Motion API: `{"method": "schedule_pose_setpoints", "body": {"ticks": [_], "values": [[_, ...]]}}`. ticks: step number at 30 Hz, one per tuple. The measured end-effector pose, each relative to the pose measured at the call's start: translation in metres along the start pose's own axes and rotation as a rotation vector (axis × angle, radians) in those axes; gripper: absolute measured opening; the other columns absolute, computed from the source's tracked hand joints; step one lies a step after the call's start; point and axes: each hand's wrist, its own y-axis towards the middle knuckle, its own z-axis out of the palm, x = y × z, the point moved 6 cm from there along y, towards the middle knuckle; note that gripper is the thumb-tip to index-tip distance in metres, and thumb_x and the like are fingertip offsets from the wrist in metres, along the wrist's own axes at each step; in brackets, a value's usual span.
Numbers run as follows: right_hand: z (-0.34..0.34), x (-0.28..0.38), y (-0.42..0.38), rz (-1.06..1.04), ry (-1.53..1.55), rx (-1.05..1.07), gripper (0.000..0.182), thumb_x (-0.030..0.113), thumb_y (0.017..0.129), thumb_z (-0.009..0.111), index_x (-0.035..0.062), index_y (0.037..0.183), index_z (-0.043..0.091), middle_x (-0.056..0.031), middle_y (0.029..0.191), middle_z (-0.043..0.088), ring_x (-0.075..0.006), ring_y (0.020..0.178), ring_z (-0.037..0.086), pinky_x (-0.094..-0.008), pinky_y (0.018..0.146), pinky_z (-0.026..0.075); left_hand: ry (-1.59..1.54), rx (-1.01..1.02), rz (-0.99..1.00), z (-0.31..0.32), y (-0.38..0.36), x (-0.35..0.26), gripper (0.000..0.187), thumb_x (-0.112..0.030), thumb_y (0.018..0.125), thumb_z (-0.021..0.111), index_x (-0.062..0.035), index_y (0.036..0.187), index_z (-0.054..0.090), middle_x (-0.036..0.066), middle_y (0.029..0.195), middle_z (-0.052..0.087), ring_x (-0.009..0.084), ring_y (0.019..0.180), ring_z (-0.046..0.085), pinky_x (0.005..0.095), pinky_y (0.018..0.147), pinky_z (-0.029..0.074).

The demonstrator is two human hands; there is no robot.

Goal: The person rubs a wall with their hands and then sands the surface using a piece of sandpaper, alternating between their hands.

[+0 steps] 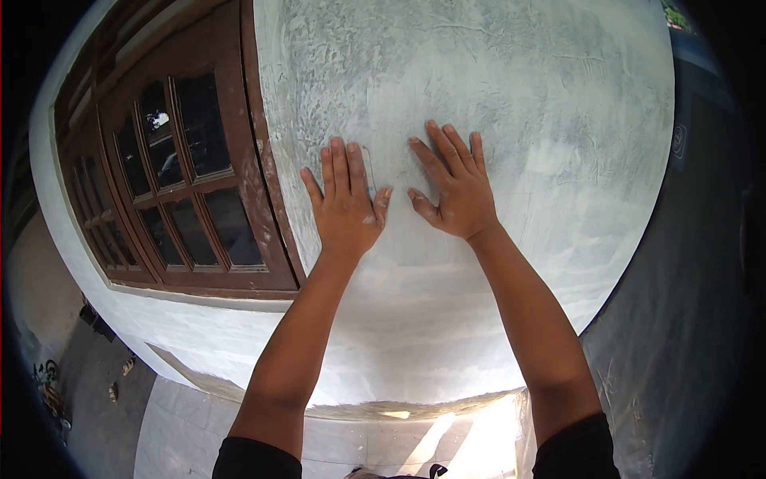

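Observation:
Both arms reach forward to a white, unevenly coated wall (558, 96). My left hand (345, 199) lies against it with the fingers stretched upward and the thumb out to the right; a whitish smudge marks the skin near the thumb. To its right, my right hand (456, 182) is spread on the same surface, fingers up and thumb pointing left. Neither hand holds anything. A thin dark line on the wall runs just beside the left fingers. Rough, patchy texture shows above the hands, smoother coating below.
Left of the hands is a brown wooden window (191, 184) with glass panes and white specks on its frame. Pale floor tiles (335, 443) lie below, partly sunlit. A pair of sandals (113, 391) sits at the lower left. A dark grey surface (678, 319) stands at the right.

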Motion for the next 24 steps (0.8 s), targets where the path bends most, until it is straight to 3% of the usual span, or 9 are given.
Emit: {"method": "schedule_pose_setpoints", "body": {"ticks": [3, 5, 6, 10, 13, 15, 22, 24], "values": [[0.023, 0.055, -0.043, -0.132, 0.177, 0.111, 0.076, 0.052, 0.086, 0.059, 0.0115, 0.147, 0.038, -0.0114, 0.155, 0.031, -0.0294, 0.143, 0.028, -0.0518, 0.118, 0.011, -0.073, 0.025, 0.064, 0.019, -0.051, -0.008, 0.071, -0.04, 0.094, 0.048, 0.002, 0.148, 0.028, 0.022, 0.155, 0.024, 0.0338, 0.147, 0.016, 0.0556, 0.117, 0.006], [0.039, 0.088, -0.057, -0.118, 0.304, 0.214, 0.083, 0.058, 0.087, 0.054, 0.0091, 0.15, 0.03, -0.0124, 0.155, 0.028, -0.0285, 0.145, 0.024, -0.0525, 0.118, 0.012, -0.009, 0.056, 0.065, 0.027, -0.053, -0.008, 0.072, -0.041, 0.093, 0.049, 0.0019, 0.148, 0.028, 0.022, 0.155, 0.024, 0.0333, 0.147, 0.016, 0.055, 0.117, 0.006], [0.043, 0.094, -0.052, 0.02, 0.34, 0.249, 0.089, 0.064, 0.087, 0.05, 0.0061, 0.151, 0.027, -0.0136, 0.156, 0.027, -0.0292, 0.145, 0.023, -0.0517, 0.118, 0.009, 0.065, 0.095, 0.053, 0.028, -0.055, -0.004, 0.074, -0.042, 0.092, 0.049, 0.0019, 0.148, 0.028, 0.021, 0.156, 0.024, 0.0328, 0.147, 0.015, 0.0544, 0.117, 0.007], [0.056, 0.11, -0.052, 0.163, 0.287, 0.159, 0.094, 0.068, 0.086, 0.046, 0.0044, 0.151, 0.024, -0.0141, 0.157, 0.025, -0.0298, 0.146, 0.021, -0.051, 0.118, 0.006, 0.213, 0.134, 0.2, 0.025, -0.069, 0.01, 0.075, -0.043, 0.091, 0.048, -0.0003, 0.149, 0.027, 0.019, 0.156, 0.024, 0.0306, 0.148, 0.016, 0.0527, 0.118, 0.007], [0.073, 0.116, -0.053, 0.268, 0.148, 0.231, 0.098, 0.071, 0.086, 0.043, 0.0004, 0.151, 0.023, -0.0215, 0.156, 0.024, -0.0336, 0.147, 0.015, -0.0526, 0.117, 0.003, -0.022, 0.108, 0.252, 0.015, -0.094, 0.039, 0.072, -0.041, 0.091, 0.047, -0.0035, 0.149, 0.03, 0.015, 0.157, 0.025, 0.0273, 0.148, 0.017, 0.0507, 0.119, 0.008], [0.082, 0.118, -0.049, 0.285, 0.007, 0.135, 0.095, 0.069, 0.087, 0.042, 0.0003, 0.15, 0.024, -0.0209, 0.156, 0.022, -0.0321, 0.148, 0.012, -0.0533, 0.117, 0.002, 0.026, 0.178, 0.482, 0.003, -0.095, 0.058, 0.07, -0.043, 0.091, 0.047, -0.006, 0.149, 0.033, 0.012, 0.157, 0.027, 0.0252, 0.147, 0.019, 0.0493, 0.119, 0.008], [0.059, 0.083, 0.044, 0.355, -0.217, -0.021, 0.091, 0.066, 0.089, 0.043, 0.0005, 0.15, 0.025, -0.0185, 0.158, 0.019, -0.0298, 0.148, 0.011, -0.0537, 0.116, 0.001, 0.037, 0.013, 0.456, -0.045, 0.081, 0.098, 0.064, -0.038, 0.096, 0.048, -0.0029, 0.148, 0.033, 0.013, 0.156, 0.027, 0.0281, 0.145, 0.024, 0.051, 0.117, 0.014], [0.057, 0.081, 0.05, 0.341, -0.163, -0.062, 0.092, 0.066, 0.089, 0.043, -0.0009, 0.149, 0.026, -0.0214, 0.156, 0.023, -0.0338, 0.147, 0.014, -0.0554, 0.116, 0.002, 0.034, -0.038, 0.471, -0.046, 0.117, 0.096, 0.067, -0.04, 0.096, 0.05, -0.0027, 0.149, 0.03, 0.016, 0.156, 0.026, 0.0306, 0.145, 0.023, 0.0527, 0.116, 0.014]]}}
